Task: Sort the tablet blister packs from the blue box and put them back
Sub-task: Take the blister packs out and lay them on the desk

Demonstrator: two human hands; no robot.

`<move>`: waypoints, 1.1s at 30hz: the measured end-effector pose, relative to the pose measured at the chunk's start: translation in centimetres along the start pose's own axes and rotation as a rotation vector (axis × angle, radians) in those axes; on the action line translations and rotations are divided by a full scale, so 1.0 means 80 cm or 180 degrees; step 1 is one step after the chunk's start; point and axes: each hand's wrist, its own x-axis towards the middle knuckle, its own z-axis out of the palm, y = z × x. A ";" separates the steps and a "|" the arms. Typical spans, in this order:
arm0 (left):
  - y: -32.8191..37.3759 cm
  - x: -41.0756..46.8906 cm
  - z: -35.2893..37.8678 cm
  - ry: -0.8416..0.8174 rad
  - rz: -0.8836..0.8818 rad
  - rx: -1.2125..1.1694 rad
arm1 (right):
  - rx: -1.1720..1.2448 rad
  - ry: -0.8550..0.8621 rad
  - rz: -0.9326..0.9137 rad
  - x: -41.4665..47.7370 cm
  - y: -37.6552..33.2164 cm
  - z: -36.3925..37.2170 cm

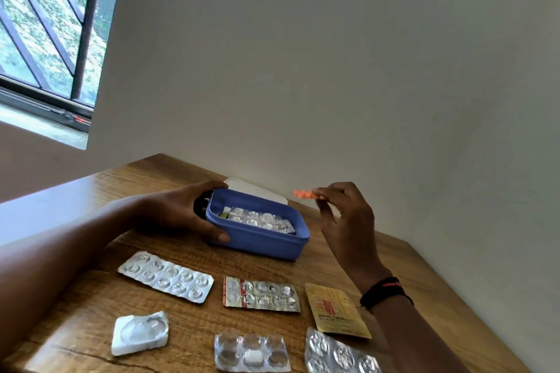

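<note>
The blue box (257,239) stands on the wooden table (91,306) with silver blister packs (262,219) lying inside. My left hand (178,212) grips the box's left end, thumb on the near wall. My right hand (345,221) is raised to the right of the box and pinches a small orange blister strip (304,194) in the air. Laid out on the table nearer to me are a long silver pack (166,276), a red-edged silver pack (261,295), a yellow sachet (336,310), a white single blister (140,332), a clear pack (251,353) and another silver pack (341,354).
A white lid (257,189) lies behind the box against the wall. The table's far edge meets the wall; its right edge slants down at the right. A barred window (51,24) is at the upper left. A black wristband (385,291) is on my right wrist.
</note>
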 end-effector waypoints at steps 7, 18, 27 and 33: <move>-0.003 0.000 0.001 0.0006 0.0058 -0.0100 | -0.0358 0.0581 -0.0605 0.005 0.032 -0.032; 0.001 -0.003 0.003 -0.0009 0.0108 -0.0204 | 0.0264 -0.0010 0.0156 0.009 0.032 -0.041; 0.004 -0.005 0.004 0.0029 0.0016 -0.0128 | 0.1167 -0.1022 0.1896 0.000 0.062 -0.043; 0.007 -0.008 0.004 0.0042 -0.0022 -0.0157 | 0.0931 -0.1749 0.2585 -0.006 0.072 -0.047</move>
